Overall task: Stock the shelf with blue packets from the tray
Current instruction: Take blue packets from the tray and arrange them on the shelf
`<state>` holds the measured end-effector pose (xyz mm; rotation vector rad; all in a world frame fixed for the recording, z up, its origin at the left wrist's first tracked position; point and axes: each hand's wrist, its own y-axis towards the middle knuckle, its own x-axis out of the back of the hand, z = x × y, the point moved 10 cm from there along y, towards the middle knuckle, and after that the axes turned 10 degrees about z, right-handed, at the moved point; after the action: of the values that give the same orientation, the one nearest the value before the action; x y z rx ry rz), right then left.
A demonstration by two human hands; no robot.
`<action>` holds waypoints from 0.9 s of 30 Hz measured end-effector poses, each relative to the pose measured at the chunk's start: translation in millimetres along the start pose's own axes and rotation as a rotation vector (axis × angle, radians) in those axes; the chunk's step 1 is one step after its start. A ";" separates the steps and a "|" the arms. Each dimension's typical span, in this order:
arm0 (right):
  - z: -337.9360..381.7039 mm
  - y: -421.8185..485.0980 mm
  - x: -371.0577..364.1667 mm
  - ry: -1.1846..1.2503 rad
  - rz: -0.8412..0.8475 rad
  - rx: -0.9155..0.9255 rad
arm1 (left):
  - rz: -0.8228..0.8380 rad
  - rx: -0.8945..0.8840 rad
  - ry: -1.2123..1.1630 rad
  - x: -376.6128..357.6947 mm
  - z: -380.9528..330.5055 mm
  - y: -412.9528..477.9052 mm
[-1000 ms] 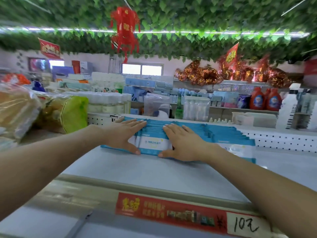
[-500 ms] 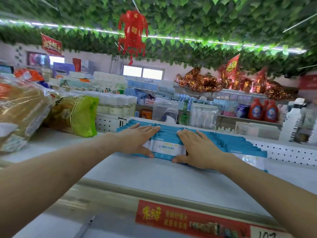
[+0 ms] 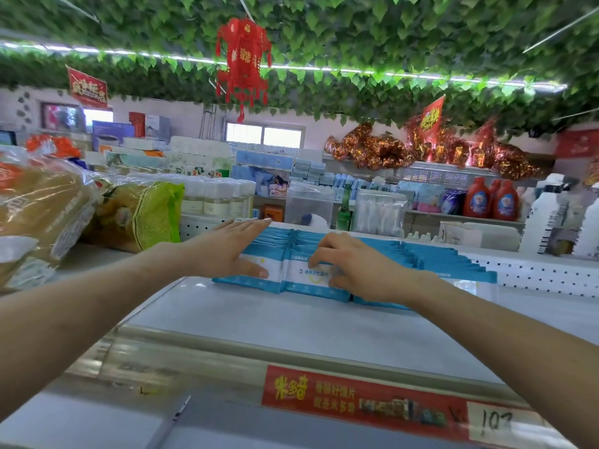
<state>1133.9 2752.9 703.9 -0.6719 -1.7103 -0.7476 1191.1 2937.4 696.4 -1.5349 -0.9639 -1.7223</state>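
Rows of blue and white packets (image 3: 306, 281) stand on edge on the white shelf (image 3: 291, 328), leaning back toward its perforated rear rail. My left hand (image 3: 223, 251) lies flat on top of the left row, fingers straight, thumb against the front packet. My right hand (image 3: 363, 270) is on the middle row. Its fingers curl over the packets' top edges and its thumb presses the front face, pinching the front packets. Another row of blue packets (image 3: 450, 259) runs on to the right of my right hand. No tray is in view.
Two bulky clear bags, one yellow-green (image 3: 142, 215) and one tan (image 3: 39, 209), sit on the shelf to the left. A red price strip (image 3: 363, 400) runs along the front edge. White bottles (image 3: 217, 196) and other goods fill the shelves behind the rail (image 3: 544, 273).
My right hand's fingers went from flat to curled over the packet tops. My left hand stays flat on the left row. The view shifted slightly.
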 end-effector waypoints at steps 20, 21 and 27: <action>-21.4 -18.5 39.1 0.438 0.208 -0.008 | -0.018 0.041 -0.031 -5.4 15.8 -28.9; -31.9 -29.8 45.3 0.455 0.206 -0.028 | -0.014 0.037 -0.049 -4.2 14.2 -28.8; -114.9 -115.1 50.5 0.605 0.250 -0.222 | -0.035 0.027 -0.075 3.8 6.4 -20.4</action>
<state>1105.1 2594.4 759.4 -0.7056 -0.9838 -0.8617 1176.9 2953.7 698.2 -1.5835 -1.0533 -1.6792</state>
